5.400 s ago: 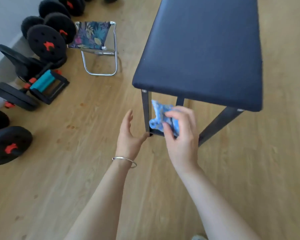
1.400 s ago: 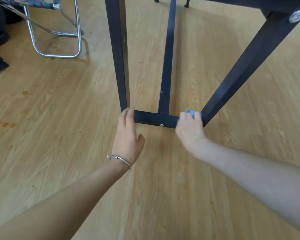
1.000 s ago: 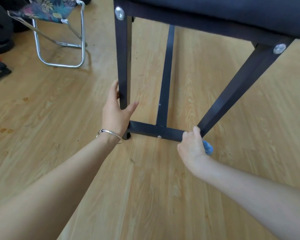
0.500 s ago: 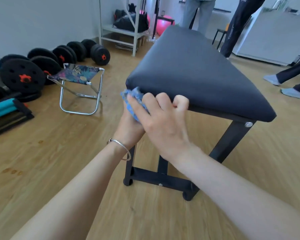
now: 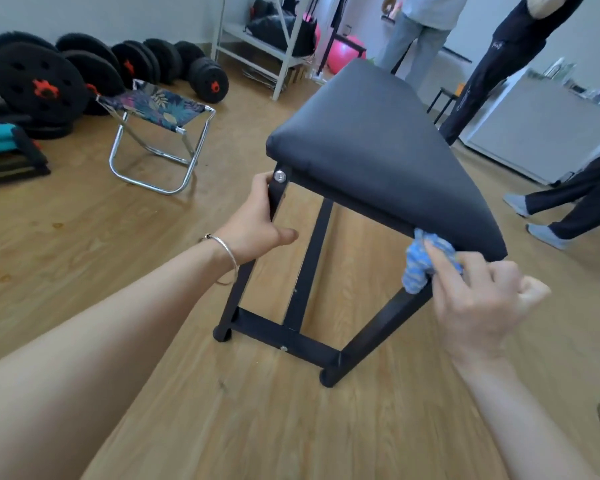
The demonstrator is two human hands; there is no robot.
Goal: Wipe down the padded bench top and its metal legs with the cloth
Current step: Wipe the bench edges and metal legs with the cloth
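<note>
The dark padded bench top (image 5: 378, 147) runs away from me at centre right. Black metal legs stand under its near end, joined by a floor crossbar (image 5: 284, 336). My left hand (image 5: 257, 220) wraps the top of the near left leg (image 5: 238, 292), just below a silver bolt. My right hand (image 5: 475, 303) holds a crumpled blue cloth (image 5: 420, 263) pressed where the near right leg (image 5: 385, 320) meets the bench's underside.
A folding stool (image 5: 156, 133) with a leaf-print seat stands left of the bench. Black weight plates (image 5: 39, 84) line the left wall. A white shelf rack (image 5: 257, 46) is behind. Several people's legs (image 5: 492, 64) stand at the back right, and a white cabinet (image 5: 541, 129).
My right hand has carried the cloth from the bench's near left corner to the top of the right leg. My left hand now grips the left leg.
</note>
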